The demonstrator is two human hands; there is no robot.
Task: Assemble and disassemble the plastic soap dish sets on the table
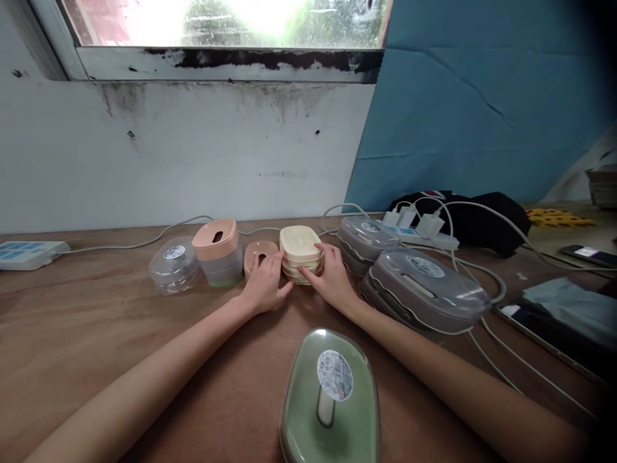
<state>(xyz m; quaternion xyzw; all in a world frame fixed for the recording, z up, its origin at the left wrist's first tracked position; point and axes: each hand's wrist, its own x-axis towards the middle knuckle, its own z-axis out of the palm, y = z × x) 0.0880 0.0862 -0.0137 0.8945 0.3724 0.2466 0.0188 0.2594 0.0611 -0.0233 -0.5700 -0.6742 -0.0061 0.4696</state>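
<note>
A small stack of cream-coloured oval boxes (299, 247) stands at the far middle of the wooden table (96, 334). My left hand (264, 283) is pressed against the stack's left side, fingers closed round it. Over on the stack's right side, my right hand (330, 278) grips with thumb and fingers. Just left of my left hand lies a low pink box (256, 252) with a slot in its lid.
A taller pink-lidded box (216, 251) and a clear round box (174, 265) stand further left. Grey lidded boxes (424, 289) lie to the right, a green oval box (330, 399) near me. Cables, a power strip (414, 235) and phones occupy the right side.
</note>
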